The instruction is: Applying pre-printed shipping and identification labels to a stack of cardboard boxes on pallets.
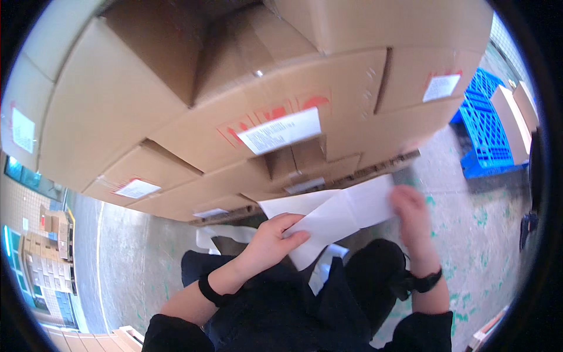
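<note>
Folded or overlapping white paper sheets [328,220] stretch between my two hands, in front of the stacked boxes and above my lap. My left hand [275,236] pinches their left part between thumb and fingers. At the far right end of the paper my right hand [410,211] is curled and blurred by motion, its fingertips at the edge. Just beyond the paper, a cardboard box [352,82] carries red print and a white label [281,132] on its front.
Several more labelled boxes are stacked around it on a wooden pallet [381,167]. Blue plastic pallets [489,129] with cardboard pieces [509,120] stand at the right on the concrete floor [469,223]. Farther left are other stacked boxes [47,258].
</note>
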Available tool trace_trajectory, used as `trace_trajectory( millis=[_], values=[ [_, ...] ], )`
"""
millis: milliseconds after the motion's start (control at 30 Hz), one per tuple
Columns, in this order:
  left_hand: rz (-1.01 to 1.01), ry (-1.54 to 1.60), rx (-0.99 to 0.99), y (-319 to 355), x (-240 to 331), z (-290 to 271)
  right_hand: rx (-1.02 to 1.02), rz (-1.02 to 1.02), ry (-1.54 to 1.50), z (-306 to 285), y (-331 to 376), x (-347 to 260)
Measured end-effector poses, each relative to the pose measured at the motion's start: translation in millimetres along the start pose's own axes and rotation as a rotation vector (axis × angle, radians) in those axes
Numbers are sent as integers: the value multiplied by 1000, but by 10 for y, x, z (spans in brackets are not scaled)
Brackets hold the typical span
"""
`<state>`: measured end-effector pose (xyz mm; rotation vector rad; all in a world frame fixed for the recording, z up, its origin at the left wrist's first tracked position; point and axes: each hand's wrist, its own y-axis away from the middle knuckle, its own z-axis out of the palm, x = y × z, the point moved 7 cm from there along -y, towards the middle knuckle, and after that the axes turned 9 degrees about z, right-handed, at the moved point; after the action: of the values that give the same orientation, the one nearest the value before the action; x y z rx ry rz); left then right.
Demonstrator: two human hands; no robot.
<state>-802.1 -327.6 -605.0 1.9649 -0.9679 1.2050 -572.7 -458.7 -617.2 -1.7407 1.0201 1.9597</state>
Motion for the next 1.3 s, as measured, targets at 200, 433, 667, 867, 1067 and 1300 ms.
trace_trajectory(
  millis=[200, 433, 667, 867, 1067, 1300],
  values=[
    [317, -416, 3, 61, 526, -138, 380, -728, 207, -272, 427, -665],
    [156, 138, -189, -94, 645, 128, -146, -559, 92, 474, 300, -533],
    [94, -149, -313, -337, 478, 133, -550, 201, -635, 559, -280, 190],
    [354, -832, 31, -364, 595, -1299, 60, 325, -750, -589, -1286, 1396],
    [239, -799, 92, -420, 420, -1329, 262, 348, -791, -963, -1945, 2121],
    [269, -874, 62, -400, 497, -1313, 278, 294, -822, -969, -2141, 2205]
  ],
)
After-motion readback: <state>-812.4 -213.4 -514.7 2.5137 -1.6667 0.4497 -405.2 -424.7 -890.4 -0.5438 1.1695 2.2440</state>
